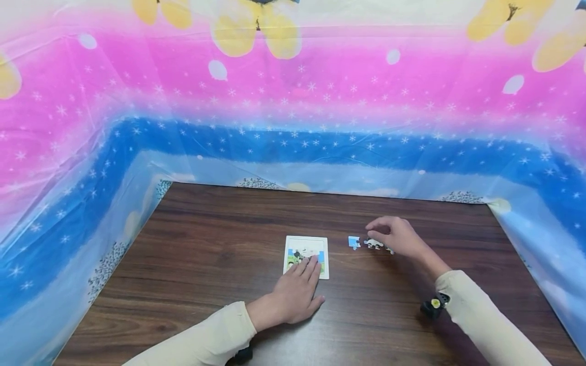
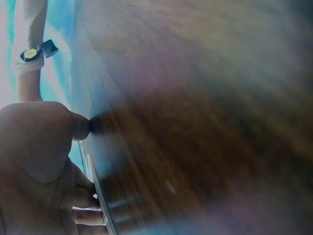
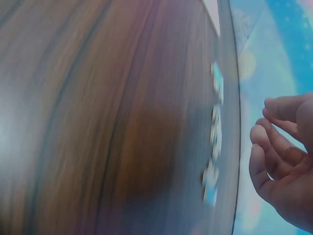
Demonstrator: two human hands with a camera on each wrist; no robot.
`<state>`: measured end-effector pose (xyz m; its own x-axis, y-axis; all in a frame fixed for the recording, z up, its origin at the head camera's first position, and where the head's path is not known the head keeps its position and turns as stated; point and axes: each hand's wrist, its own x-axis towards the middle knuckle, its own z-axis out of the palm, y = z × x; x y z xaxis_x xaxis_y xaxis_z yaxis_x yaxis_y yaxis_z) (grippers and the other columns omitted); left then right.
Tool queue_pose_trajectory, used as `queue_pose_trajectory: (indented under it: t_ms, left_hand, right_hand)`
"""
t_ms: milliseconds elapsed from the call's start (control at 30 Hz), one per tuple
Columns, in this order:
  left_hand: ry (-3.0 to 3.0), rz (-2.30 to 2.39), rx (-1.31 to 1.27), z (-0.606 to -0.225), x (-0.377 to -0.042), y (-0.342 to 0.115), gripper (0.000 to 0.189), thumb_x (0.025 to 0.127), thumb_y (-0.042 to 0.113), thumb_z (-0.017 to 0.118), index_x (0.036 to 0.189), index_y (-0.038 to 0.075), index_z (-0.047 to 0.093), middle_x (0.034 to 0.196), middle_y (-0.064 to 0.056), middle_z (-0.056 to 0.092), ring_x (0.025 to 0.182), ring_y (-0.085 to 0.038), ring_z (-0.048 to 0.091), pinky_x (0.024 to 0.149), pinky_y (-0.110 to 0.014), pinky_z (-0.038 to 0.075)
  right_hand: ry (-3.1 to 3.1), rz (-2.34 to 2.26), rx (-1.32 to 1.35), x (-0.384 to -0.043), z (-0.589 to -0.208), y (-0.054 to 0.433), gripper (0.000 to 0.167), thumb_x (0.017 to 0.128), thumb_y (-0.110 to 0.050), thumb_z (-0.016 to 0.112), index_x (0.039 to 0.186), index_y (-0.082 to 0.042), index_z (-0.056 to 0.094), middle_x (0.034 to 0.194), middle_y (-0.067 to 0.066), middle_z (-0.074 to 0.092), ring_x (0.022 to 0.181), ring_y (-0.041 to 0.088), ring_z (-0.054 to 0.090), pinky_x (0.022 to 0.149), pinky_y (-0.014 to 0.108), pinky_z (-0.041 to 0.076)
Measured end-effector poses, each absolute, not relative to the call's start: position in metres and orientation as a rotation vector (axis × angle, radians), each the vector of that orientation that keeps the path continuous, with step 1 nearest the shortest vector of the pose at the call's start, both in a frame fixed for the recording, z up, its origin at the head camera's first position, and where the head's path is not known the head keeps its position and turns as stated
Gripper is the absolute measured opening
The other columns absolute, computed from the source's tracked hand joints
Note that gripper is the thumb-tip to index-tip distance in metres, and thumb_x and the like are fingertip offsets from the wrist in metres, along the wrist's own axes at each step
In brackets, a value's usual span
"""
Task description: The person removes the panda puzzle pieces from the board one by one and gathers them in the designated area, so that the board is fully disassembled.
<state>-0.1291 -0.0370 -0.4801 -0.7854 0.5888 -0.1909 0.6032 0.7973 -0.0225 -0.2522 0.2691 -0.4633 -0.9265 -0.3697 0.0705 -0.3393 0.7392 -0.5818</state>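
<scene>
A small jigsaw puzzle in a white frame tray (image 1: 307, 238) lies at the middle of the table, its picture partly filled in. My left hand (image 1: 298, 296) lies flat across its near edge, fingers straight, hiding the lower part. In the left wrist view, that hand's fingers rest over the tray's rim (image 2: 100, 196). To the right of the tray are a blue puzzle piece (image 1: 353, 241), a white-and-black piece (image 1: 375, 244) and another piece (image 1: 389, 250) partly hidden. My right hand (image 1: 399, 237) hovers over the latter two, fingers loosely bent; the right wrist view shows nothing held.
The dark wooden table (image 1: 206, 244) spreads around the puzzle. A pink and blue patterned cloth (image 1: 293, 122) hangs along its back and side edges. Dark devices are strapped to both wrists, such as the right wrist camera (image 1: 432, 306).
</scene>
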Motion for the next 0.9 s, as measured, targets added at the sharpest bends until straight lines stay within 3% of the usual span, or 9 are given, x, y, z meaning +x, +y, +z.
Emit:
queue_pose_trajectory:
  t_ms: [500, 900]
  left_hand:
    - [2.802, -0.071, 0.918, -0.480, -0.129, -0.038, 0.074, 0.107, 0.053, 0.033, 0.162, 0.003, 0.025, 0.169, -0.015, 0.019, 0.156, -0.028, 0.022, 0.124, -0.041, 0.026]
    - [2.818, -0.073, 0.937, -0.480, -0.129, -0.039, 0.073, 0.107, 0.052, 0.034, 0.161, 0.002, 0.028, 0.168, -0.016, 0.022, 0.155, -0.028, 0.023, 0.123, -0.041, 0.028]
  right_hand:
    - [2.713, -1.016, -0.881, -0.251, -0.461, 0.183, 0.025, 0.099, -0.026, 0.070, 0.119, -0.012, 0.076, 0.114, -0.002, 0.074, 0.102, 0.014, 0.070, 0.087, 0.038, 0.059]
    - [2.619, -0.931, -1.137, -0.269, -0.474, 0.142, 0.018, 0.097, -0.021, 0.073, 0.112, -0.014, 0.079, 0.107, -0.004, 0.075, 0.092, 0.008, 0.067, 0.079, 0.028, 0.056]
